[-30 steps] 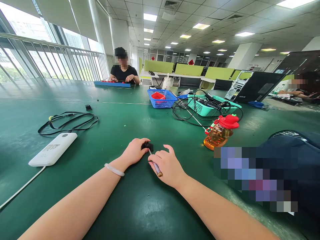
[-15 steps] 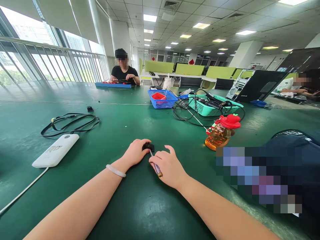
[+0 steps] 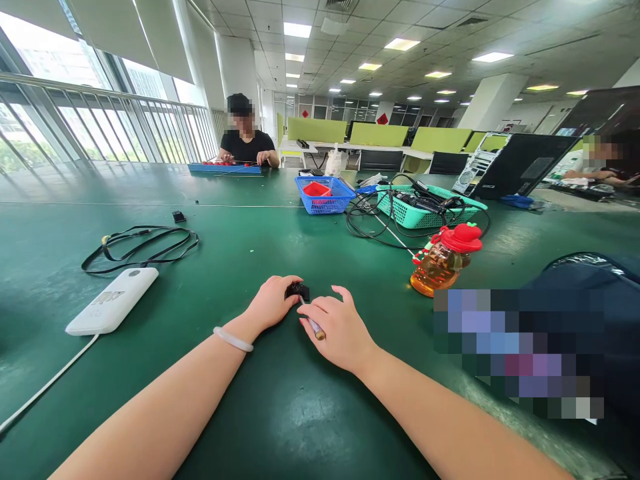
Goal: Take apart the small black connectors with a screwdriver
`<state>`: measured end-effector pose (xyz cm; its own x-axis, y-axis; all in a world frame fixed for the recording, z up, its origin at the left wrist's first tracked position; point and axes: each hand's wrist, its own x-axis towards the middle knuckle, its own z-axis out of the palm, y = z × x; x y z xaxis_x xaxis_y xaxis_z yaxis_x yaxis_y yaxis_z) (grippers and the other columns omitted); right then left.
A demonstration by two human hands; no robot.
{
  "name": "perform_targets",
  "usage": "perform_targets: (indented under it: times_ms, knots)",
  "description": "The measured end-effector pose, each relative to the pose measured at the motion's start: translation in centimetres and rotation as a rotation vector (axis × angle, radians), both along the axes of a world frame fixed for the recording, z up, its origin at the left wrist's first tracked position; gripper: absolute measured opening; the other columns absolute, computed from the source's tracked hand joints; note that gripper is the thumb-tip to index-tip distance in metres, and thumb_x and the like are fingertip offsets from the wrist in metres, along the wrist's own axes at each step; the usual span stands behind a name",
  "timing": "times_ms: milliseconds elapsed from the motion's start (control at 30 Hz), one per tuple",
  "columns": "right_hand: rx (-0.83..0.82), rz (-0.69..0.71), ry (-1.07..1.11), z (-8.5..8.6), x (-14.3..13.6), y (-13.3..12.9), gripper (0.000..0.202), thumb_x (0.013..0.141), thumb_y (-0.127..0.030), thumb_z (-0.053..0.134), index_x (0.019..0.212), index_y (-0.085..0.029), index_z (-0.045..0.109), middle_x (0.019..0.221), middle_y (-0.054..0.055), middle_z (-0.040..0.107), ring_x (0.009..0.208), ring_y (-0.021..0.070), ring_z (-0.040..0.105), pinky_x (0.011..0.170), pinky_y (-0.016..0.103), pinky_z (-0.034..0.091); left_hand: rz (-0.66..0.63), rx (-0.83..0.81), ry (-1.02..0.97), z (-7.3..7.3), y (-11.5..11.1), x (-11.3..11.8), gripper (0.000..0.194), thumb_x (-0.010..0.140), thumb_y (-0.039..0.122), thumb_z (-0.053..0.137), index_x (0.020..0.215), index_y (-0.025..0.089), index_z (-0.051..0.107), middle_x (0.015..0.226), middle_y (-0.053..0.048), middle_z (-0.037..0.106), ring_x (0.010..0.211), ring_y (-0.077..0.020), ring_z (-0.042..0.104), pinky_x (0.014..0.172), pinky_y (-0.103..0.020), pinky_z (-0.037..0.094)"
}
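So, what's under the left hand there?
A small black object shows partly beneath the left hand, at the green tabletop. The hand covers the rest, so its full shape and underside cannot be seen.

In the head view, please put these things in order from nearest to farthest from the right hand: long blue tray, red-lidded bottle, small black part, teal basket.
From the right hand:
1. Small black part: just ahead, held by the left hand.
2. Red-lidded bottle: ahead, to the right.
3. Teal basket: beyond the bottle.
4. Long blue tray: far left, before another person.
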<state>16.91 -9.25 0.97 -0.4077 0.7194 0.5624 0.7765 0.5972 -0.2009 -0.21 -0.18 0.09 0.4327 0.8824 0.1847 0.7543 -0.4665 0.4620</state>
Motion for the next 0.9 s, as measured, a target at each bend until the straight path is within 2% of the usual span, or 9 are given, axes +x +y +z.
perform_targets:
  times_ms: [167, 500, 900]
  knots:
    - [0.017, -0.004, 0.025, -0.01, 0.23, 0.23, 0.014, 0.093, -0.022, 0.052, 0.096, -0.023, 0.066, 0.084, -0.001, 0.068, 0.076, 0.0135, 0.061, 0.107, 0.044, 0.026, 0.001, -0.027, -0.009, 0.16, -0.07, 0.03, 0.037, 0.083, 0.024, 0.058, 0.12, 0.022, 0.064, 0.116, -0.008, 0.069, 0.114, -0.0275, 0.058, 0.102, -0.043, 0.046]
    - [-0.032, 0.016, -0.076, -0.04, 0.15, -0.02, 0.018, 0.092, -0.022, 0.05, 0.086, -0.022, 0.066, 0.074, -0.002, 0.062, 0.069, 0.0129, 0.055, 0.107, 0.044, 0.025, -0.016, -0.012, 0.01, -0.33, 0.28, -0.08, 0.04, 0.083, 0.023, 0.059, 0.123, 0.023, 0.062, 0.119, -0.008, 0.068, 0.116, -0.027, 0.057, 0.104, -0.042, 0.045]
    - [0.0, -0.003, -0.044, 0.29, 0.08, -0.1, 0.019, 0.094, -0.022, 0.048, 0.087, -0.022, 0.065, 0.074, -0.001, 0.064, 0.069, 0.0132, 0.056, 0.107, 0.043, 0.026, 0.001, -0.009, 0.0, -0.01, -0.13, -0.06, 0.039, 0.084, 0.022, 0.058, 0.123, 0.024, 0.061, 0.118, -0.008, 0.069, 0.116, -0.027, 0.059, 0.102, -0.042, 0.047]
